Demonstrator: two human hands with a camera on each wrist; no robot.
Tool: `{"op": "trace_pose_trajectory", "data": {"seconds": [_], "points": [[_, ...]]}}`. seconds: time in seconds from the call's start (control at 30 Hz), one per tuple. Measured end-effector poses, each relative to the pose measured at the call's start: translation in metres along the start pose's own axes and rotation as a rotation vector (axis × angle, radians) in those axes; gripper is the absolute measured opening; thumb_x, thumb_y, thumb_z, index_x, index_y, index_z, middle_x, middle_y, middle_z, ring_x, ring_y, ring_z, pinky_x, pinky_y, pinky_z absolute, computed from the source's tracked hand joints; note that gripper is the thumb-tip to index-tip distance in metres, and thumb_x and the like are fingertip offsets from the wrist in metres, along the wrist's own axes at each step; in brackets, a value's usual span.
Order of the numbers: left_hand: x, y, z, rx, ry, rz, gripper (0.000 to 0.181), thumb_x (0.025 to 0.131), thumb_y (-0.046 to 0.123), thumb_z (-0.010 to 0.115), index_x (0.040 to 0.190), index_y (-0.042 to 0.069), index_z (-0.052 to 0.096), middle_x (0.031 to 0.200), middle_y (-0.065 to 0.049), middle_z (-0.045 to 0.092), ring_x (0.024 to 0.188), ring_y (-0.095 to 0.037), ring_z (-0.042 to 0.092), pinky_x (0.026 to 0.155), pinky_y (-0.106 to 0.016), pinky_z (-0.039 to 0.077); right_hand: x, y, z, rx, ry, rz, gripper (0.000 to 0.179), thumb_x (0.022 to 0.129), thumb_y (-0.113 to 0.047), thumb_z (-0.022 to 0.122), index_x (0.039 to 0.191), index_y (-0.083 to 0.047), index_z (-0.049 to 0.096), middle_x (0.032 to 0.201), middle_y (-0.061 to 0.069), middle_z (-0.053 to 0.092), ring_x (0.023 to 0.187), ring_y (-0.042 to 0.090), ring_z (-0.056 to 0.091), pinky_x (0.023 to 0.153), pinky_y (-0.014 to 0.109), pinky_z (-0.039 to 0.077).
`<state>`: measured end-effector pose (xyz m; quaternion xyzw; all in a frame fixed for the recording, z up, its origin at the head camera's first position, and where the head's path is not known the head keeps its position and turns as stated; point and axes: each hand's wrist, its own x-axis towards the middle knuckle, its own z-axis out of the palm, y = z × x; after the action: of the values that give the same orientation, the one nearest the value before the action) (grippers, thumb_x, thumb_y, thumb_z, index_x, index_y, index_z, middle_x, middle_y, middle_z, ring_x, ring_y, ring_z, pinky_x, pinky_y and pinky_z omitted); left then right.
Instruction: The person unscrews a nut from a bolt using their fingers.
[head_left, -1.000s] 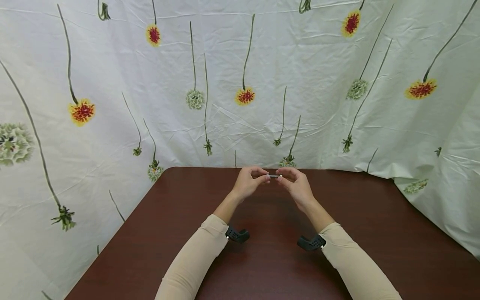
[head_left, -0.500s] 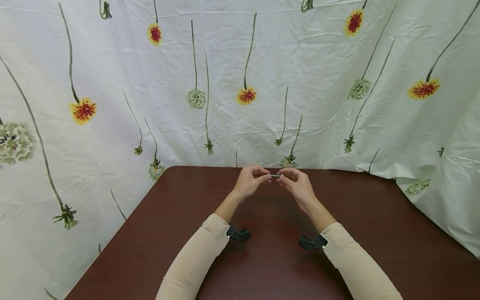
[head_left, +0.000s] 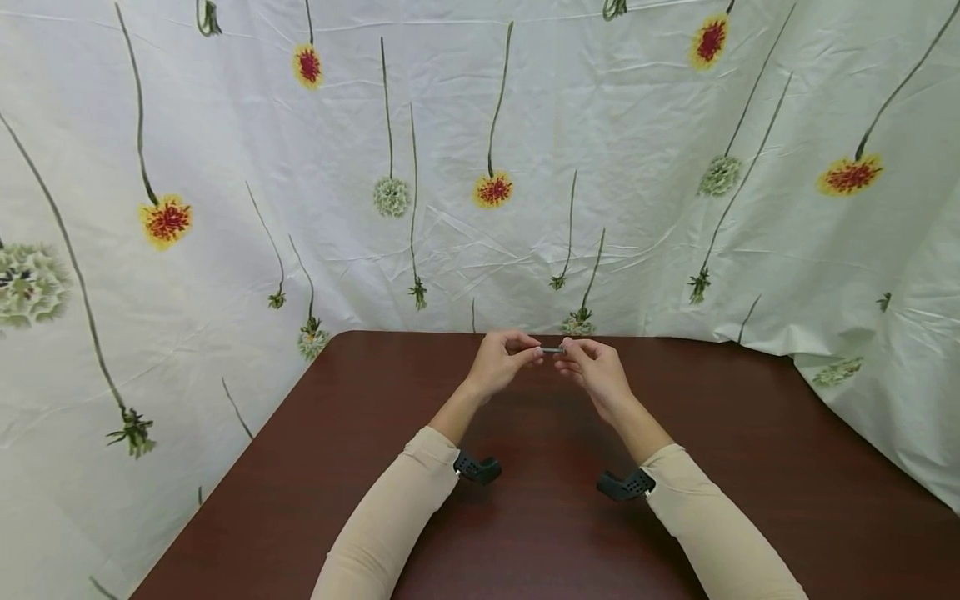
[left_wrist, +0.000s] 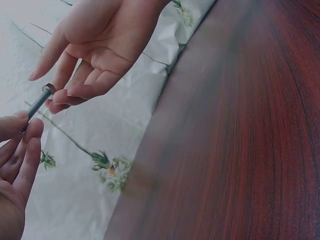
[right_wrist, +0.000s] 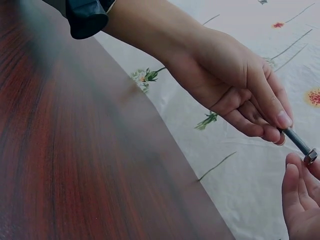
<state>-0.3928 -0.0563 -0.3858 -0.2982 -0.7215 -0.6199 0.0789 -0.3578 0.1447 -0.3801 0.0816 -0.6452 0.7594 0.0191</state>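
A grey threaded bolt [head_left: 552,350] with a hexagonal end lies level between my hands, above the far part of the table. My left hand [head_left: 495,364] pinches its left end, where thumb and fingers hide the tip. In the left wrist view the hexagonal end of the bolt [left_wrist: 48,89] points toward my right hand [left_wrist: 107,47]. One right fingertip sits right at that end, while another digit extends past it, apart from the metal. The right wrist view has the bolt [right_wrist: 297,141] reaching from my left hand [right_wrist: 235,75] to the fingers of my right hand [right_wrist: 302,200].
A dark reddish-brown wooden table [head_left: 547,517] lies under both forearms. White cloth with printed flowers [head_left: 450,125] hangs behind it and along its sides. Each wrist wears a black strap, such as the right strap [head_left: 625,485].
My right fingers have shifted at the bolt's end: a digit that was lower now sits higher, and the others have dropped below. My left hand keeps its pinch in nearly the same place.
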Motion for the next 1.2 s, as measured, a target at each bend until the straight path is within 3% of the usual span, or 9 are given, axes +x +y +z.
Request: {"op": "trace_pose_trajectory", "data": {"seconds": [0.1, 0.2, 0.33, 0.57, 0.73, 0.87, 0.97, 1.1, 1.2], "points": [[0.0008, 0.0007, 0.0007, -0.014, 0.001, 0.000, 0.011, 0.096, -0.003, 0.071, 0.104, -0.009, 0.074, 0.101, -0.032, 0.071, 0.086, -0.028, 0.075, 0.084, -0.051, 0.058, 0.0000, -0.0011, -0.0013, 0.000, -0.013, -0.007, 0.027, 0.106, -0.011, 0.062, 0.122, 0.011, 0.063, 0.106, 0.017, 0.070, 0.090, 0.019, 0.072, 0.094, 0.040, 0.055], [0.0004, -0.0001, 0.0011, -0.010, 0.005, -0.003, 0.010, 0.095, -0.003, 0.072, 0.104, -0.008, 0.074, 0.098, -0.026, 0.074, 0.085, -0.026, 0.075, 0.083, -0.051, 0.058, -0.0003, -0.0001, -0.0027, -0.002, -0.042, -0.029, 0.030, 0.104, -0.003, 0.062, 0.129, 0.013, 0.058, 0.115, 0.015, 0.066, 0.099, 0.021, 0.070, 0.097, 0.040, 0.053], [-0.0012, -0.0012, 0.0007, 0.009, 0.009, 0.000, 0.010, 0.095, -0.002, 0.073, 0.104, -0.007, 0.075, 0.093, -0.019, 0.076, 0.085, -0.028, 0.075, 0.079, -0.039, 0.060, -0.0013, 0.0017, -0.0019, 0.007, -0.064, -0.041, 0.037, 0.105, -0.004, 0.061, 0.137, 0.013, 0.053, 0.128, 0.018, 0.061, 0.105, 0.021, 0.068, 0.096, 0.035, 0.053], [-0.0004, -0.0006, 0.0008, 0.013, 0.013, 0.005, 0.010, 0.096, -0.002, 0.072, 0.104, -0.007, 0.075, 0.094, -0.019, 0.075, 0.085, -0.026, 0.075, 0.080, -0.046, 0.060, -0.0004, 0.0015, -0.0007, 0.005, -0.039, -0.004, 0.036, 0.107, -0.010, 0.060, 0.131, 0.016, 0.057, 0.105, 0.009, 0.069, 0.091, 0.016, 0.071, 0.095, 0.038, 0.054], [0.0001, -0.0004, 0.0005, 0.005, 0.013, 0.000, 0.009, 0.095, -0.003, 0.073, 0.103, -0.006, 0.075, 0.096, -0.023, 0.075, 0.085, -0.025, 0.075, 0.082, -0.049, 0.059, -0.0007, 0.0013, -0.0013, -0.014, -0.062, -0.036, 0.030, 0.104, 0.001, 0.060, 0.131, 0.015, 0.057, 0.117, 0.014, 0.064, 0.099, 0.018, 0.069, 0.098, 0.038, 0.052], [0.0003, -0.0006, 0.0006, 0.000, 0.012, -0.002, 0.009, 0.095, -0.003, 0.073, 0.103, -0.006, 0.076, 0.097, -0.024, 0.074, 0.086, -0.026, 0.075, 0.082, -0.048, 0.059, -0.0010, 0.0013, -0.0015, -0.015, -0.068, -0.035, 0.036, 0.105, -0.005, 0.061, 0.137, 0.010, 0.055, 0.126, 0.017, 0.061, 0.106, 0.023, 0.068, 0.100, 0.039, 0.051], [0.0004, -0.0003, 0.0006, -0.003, 0.012, 0.001, 0.009, 0.095, -0.003, 0.073, 0.103, -0.007, 0.075, 0.099, -0.027, 0.073, 0.086, -0.026, 0.075, 0.083, -0.050, 0.059, -0.0003, 0.0011, -0.0011, 0.007, -0.045, -0.019, 0.039, 0.106, -0.011, 0.062, 0.138, 0.010, 0.055, 0.121, 0.015, 0.064, 0.101, 0.022, 0.070, 0.101, 0.043, 0.050], [0.0004, 0.0002, 0.0008, 0.005, 0.014, 0.002, 0.010, 0.095, -0.003, 0.073, 0.103, -0.007, 0.075, 0.098, -0.025, 0.074, 0.085, -0.024, 0.075, 0.082, -0.049, 0.059, 0.0012, 0.0015, -0.0013, 0.017, -0.023, -0.016, 0.037, 0.106, -0.009, 0.062, 0.132, 0.016, 0.056, 0.108, 0.010, 0.066, 0.091, 0.015, 0.071, 0.095, 0.037, 0.054], [0.0005, 0.0005, 0.0006, 0.010, 0.017, 0.003, 0.010, 0.095, -0.003, 0.073, 0.104, -0.007, 0.075, 0.097, -0.021, 0.075, 0.085, -0.023, 0.075, 0.081, -0.046, 0.060, 0.0015, 0.0011, -0.0017, 0.008, -0.032, -0.032, 0.032, 0.105, -0.002, 0.061, 0.129, 0.018, 0.056, 0.111, 0.010, 0.064, 0.099, 0.020, 0.070, 0.093, 0.033, 0.055]]}}
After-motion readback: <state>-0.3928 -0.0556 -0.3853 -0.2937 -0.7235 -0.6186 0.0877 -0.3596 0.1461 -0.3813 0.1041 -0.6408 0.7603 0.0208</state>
